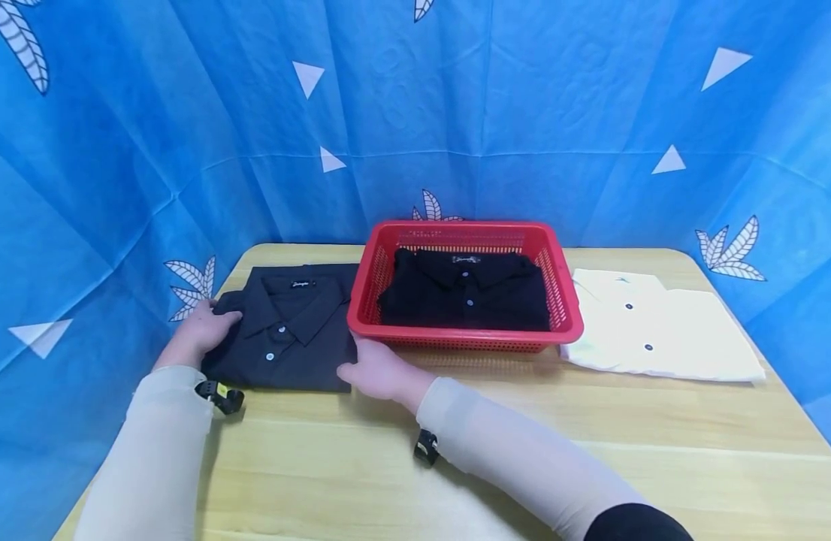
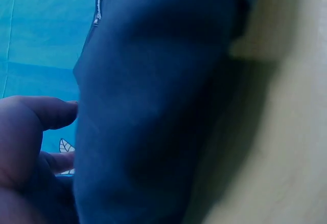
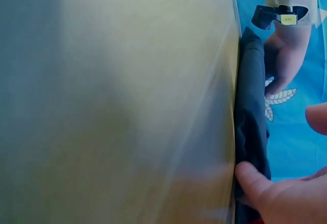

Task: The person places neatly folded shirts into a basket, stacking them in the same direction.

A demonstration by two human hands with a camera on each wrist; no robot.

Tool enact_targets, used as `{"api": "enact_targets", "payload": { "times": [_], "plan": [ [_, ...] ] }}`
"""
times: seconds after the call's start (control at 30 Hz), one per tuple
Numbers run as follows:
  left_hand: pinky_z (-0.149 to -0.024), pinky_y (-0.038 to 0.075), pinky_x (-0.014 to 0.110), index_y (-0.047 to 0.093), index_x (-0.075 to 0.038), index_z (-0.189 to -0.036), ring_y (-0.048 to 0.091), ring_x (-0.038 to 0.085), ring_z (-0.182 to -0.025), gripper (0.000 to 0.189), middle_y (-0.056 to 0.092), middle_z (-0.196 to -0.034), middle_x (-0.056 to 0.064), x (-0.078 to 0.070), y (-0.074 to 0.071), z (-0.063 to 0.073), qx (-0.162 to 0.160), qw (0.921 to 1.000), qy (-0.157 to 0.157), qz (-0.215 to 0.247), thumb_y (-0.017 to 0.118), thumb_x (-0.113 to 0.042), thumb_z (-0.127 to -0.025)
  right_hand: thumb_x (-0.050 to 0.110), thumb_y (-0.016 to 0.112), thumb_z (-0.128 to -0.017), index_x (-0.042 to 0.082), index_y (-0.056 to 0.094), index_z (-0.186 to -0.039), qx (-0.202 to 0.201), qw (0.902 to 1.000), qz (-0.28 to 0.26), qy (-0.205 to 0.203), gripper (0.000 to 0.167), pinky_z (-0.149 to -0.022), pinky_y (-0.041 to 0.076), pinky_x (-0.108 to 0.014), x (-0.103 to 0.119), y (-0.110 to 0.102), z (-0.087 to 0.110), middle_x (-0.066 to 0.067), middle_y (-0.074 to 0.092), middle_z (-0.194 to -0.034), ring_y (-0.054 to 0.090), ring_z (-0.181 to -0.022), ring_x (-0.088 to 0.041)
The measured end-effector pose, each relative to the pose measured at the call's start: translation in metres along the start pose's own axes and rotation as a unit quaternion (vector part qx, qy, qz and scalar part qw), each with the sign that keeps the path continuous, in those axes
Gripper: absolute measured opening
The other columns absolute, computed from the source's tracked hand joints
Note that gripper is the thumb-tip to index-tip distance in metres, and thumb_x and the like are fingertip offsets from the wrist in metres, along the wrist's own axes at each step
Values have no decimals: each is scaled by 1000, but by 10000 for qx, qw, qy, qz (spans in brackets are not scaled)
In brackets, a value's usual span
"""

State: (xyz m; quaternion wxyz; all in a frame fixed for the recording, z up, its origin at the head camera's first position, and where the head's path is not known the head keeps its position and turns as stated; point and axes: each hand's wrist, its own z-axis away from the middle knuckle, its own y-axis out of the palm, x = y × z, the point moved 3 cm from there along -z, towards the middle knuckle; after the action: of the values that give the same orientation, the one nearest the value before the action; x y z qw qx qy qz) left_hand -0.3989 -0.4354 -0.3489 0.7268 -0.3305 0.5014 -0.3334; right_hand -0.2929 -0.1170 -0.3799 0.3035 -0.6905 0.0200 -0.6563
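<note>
A folded dark grey button-up shirt (image 1: 300, 330) lies flat at the table's left, collar up, with pale buttons. At its left edge is my left hand (image 1: 202, 330), touching the cloth; the left wrist view shows its thumb (image 2: 56, 112) by the shirt's side. My right hand (image 1: 382, 368) is at the shirt's right edge, beside the front left corner of a red plastic basket (image 1: 456, 340). One fingertip (image 3: 250, 175) meets the shirt low against the table, while the thumb (image 3: 318, 119) stands apart from the cloth. Inside the basket sits a folded black shirt (image 1: 463, 293).
To the basket's right lies a folded white shirt (image 1: 672, 330) with dark buttons, close to the basket's side. Everything rests on a light wooden table (image 1: 334, 466). A blue patterned curtain (image 1: 415, 113) hangs behind and along the sides.
</note>
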Motion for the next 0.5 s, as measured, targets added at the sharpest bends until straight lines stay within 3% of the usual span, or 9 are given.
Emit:
{"api": "enact_targets", "payload": {
  "times": [0.27, 0.43, 0.5],
  "plan": [
    [-110, 25, 69, 6, 16, -153, 23, 60, -137, 84, 13, -153, 44, 1, -9, 0, 70, 9999, 57, 75, 46, -40, -105, 18, 64, -95, 2, 21, -160, 39, 9969, -761, 208, 80, -116, 31, -34, 0, 2, -1, -14, 36, -159, 35, -145, -22],
    [-111, 26, 67, 7, 22, -149, 23, 62, -135, 89, 15, -149, 47, 6, -14, -2, 400, 9984, 138, -369, 45, -45, -104, 18, 66, -94, 1, 26, -159, 53, 9890, -1406, 467, 78, -113, 37, -36, -5, 7, -4, -13, 43, -156, 44, -140, -26],
    [-111, 26, 67, 8, 24, -147, 24, 62, -135, 93, 16, -148, 48, 8, -16, -2, 599, 9967, 137, -524, 45, -48, -103, 16, 66, -94, 3, 26, -159, -8, 9835, -1720, 555, 77, -112, 39, -38, -7, 8, -5, -13, 46, -153, 54, -131, -28]
  ]
}}
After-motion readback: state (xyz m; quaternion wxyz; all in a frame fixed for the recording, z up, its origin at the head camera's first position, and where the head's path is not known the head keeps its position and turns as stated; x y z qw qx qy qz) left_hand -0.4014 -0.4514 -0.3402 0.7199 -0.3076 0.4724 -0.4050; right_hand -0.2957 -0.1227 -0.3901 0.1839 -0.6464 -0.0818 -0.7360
